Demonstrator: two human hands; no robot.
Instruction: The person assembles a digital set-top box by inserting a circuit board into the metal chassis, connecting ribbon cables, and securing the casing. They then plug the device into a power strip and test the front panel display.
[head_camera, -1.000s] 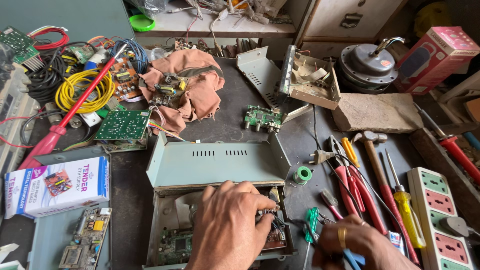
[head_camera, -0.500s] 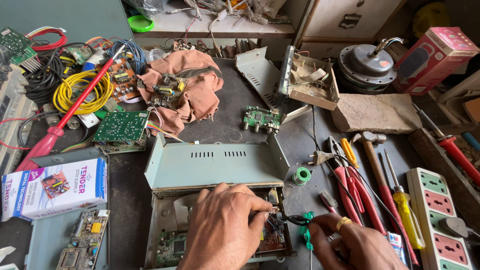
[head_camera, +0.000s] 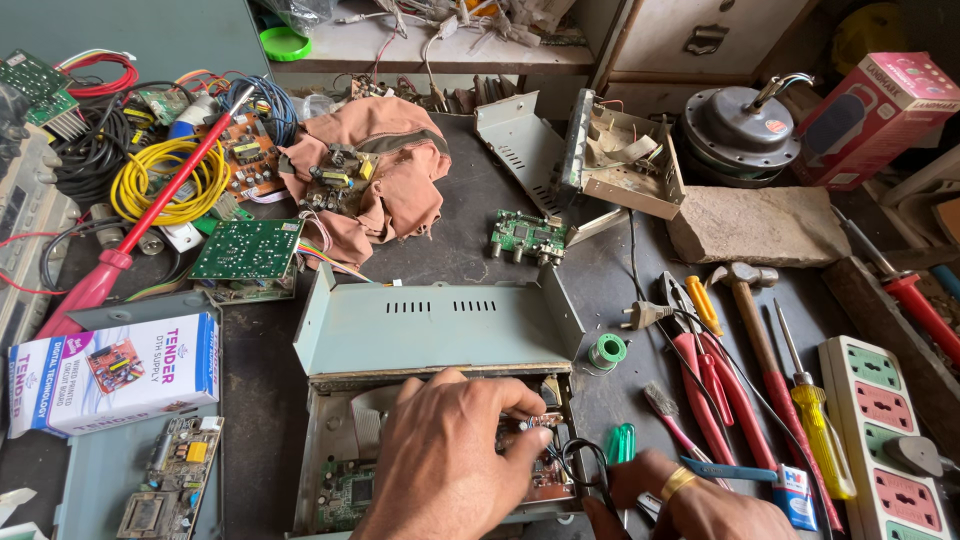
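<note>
Down near the bottom edge of the view, the left hand (head_camera: 450, 465) lay spread over the open metal box (head_camera: 330, 470), its fingers (head_camera: 520, 400) curled down onto the small circuit board (head_camera: 545, 470) inside and pinching a part there; whatever sat between the fingertips was too small to make out. The right hand (head_camera: 700, 505), with a gold ring on one finger, rested just beside the box on the dark surface (head_camera: 470, 210), its grip closed around a thin tool with black loops near the board, and the green-handled screwdriver (head_camera: 620, 442) lay touching it. The box's grey lid (head_camera: 435, 325) stood tilted up behind the box. A green solder reel (head_camera: 606, 350) sat just right of the lid. Further right lay red-handled pliers (head_camera: 715, 385), a hammer (head_camera: 745, 300) and a yellow screwdriver (head_camera: 820, 425), near a white power strip (head_camera: 885, 440). A green board (head_camera: 245, 250) rested left of the lid, beside a brown cloth (head_camera: 385, 175).
</note>
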